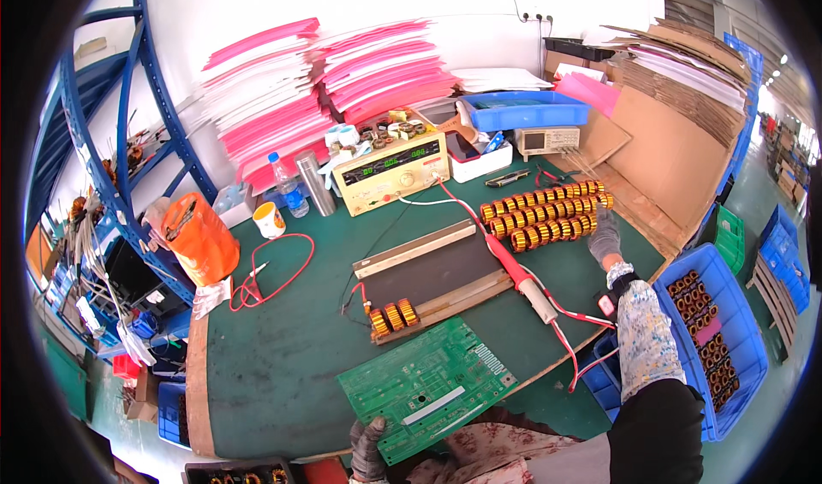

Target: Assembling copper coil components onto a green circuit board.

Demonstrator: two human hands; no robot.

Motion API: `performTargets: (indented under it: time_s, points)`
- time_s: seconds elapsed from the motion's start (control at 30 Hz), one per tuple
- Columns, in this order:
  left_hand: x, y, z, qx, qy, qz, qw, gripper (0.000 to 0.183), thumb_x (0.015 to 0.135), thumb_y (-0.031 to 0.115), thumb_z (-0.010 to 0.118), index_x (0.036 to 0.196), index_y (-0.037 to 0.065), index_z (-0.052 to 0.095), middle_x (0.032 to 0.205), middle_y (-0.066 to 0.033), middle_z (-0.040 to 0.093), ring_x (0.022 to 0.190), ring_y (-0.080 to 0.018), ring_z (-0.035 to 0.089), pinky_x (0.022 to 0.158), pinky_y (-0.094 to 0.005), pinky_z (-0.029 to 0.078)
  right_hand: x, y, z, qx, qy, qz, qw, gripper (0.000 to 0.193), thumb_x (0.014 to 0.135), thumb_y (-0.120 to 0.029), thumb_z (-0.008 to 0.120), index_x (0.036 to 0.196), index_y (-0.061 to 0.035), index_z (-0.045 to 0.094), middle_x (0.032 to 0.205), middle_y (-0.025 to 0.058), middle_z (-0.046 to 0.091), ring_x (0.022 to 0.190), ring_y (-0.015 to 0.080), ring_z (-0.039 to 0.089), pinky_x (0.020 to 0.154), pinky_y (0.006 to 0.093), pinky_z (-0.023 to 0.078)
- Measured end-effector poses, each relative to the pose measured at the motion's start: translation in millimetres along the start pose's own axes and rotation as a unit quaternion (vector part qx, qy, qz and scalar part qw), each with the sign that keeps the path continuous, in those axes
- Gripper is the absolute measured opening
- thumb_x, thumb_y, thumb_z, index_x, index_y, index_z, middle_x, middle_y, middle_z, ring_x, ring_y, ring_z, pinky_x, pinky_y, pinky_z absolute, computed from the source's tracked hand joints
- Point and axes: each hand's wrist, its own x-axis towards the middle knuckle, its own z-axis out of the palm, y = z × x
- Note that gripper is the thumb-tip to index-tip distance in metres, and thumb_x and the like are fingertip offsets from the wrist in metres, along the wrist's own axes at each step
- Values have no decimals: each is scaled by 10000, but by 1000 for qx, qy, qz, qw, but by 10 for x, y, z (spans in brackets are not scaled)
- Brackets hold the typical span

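Observation:
My left hand point(368, 448), in a dark grey glove, grips the near left edge of a green circuit board point(411, 381). The board lies tilted over the front edge of the table. At the right, my right hand point(605, 234), in a grey glove, reaches to the right end of several rows of copper-wound ring coils point(539, 216). Its fingertips meet the end coil point(605, 200), but whether they are closed round it is hidden. Between the hands lies a wooden-railed fixture point(419, 266) with several coils point(394, 316) at its near left corner.
A red probe point(514, 266) with cable crosses the fixture's right end. Behind stand a power supply point(390, 176), a steel flask point(316, 184), a water bottle point(289, 189) and a cup point(269, 220). An orange bag point(199, 240) sits left; a blue coil crate point(743, 330) stands right.

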Motion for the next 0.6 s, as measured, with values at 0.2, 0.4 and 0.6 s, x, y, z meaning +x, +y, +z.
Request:
performTargets:
  time_s: [0.2,0.4,0.6]
  points:
    - [48,136,81,-90,-104,31,990,455,813,288,659,1149,1,554,1017,-64,626,882,-159,603,761,-292,495,-618,-1768,-169,261,-195,-192,926,460,750,-152,614,1187,-49,514,1159,168,544,969,328,580,870,374,461]
    - [67,57,107,-105,-120,17,987,452,831,304,653,1158,8,552,1026,-59,625,893,-156,598,772,-288,488,-1352,-3129,158,268,-161,-403,861,600,681,-204,712,1217,-74,477,1144,178,539,1094,346,501,969,413,377]
    - [93,-1,61,-128,-129,22,983,445,842,291,649,1168,6,544,1031,-57,617,896,-147,589,777,-284,485,-1580,-3052,171,308,-180,-262,897,522,683,-180,720,1142,-67,499,1052,166,558,1019,335,530,903,414,415]
